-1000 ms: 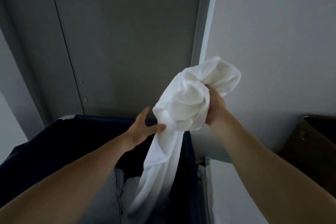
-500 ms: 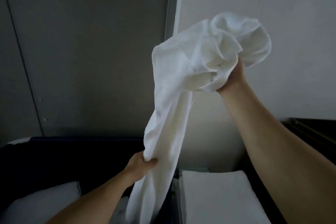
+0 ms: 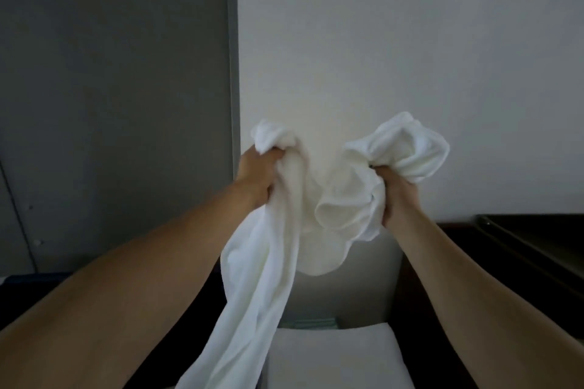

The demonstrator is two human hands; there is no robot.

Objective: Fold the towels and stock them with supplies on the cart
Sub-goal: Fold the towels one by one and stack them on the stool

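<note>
White towel (image 3: 262,262) unfolded and crumpled, held up in the air at two bunched spots: left hand (image 3: 256,180) grips one wad, right hand (image 3: 393,196) grips the other. A slack loop sags between the grips, and a long tail hangs from the left grip past the frame bottom. Below lies a folded white stack (image 3: 335,354), flat, probably towels but too dim to confirm. The tail overlaps the stack's left edge; contact unclear.

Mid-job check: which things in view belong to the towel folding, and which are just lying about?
Job: white towel, bunched, gripped by left hand and right hand; folded white stack below it.
Lying about: grey door; white wall; dark surface at right.
</note>
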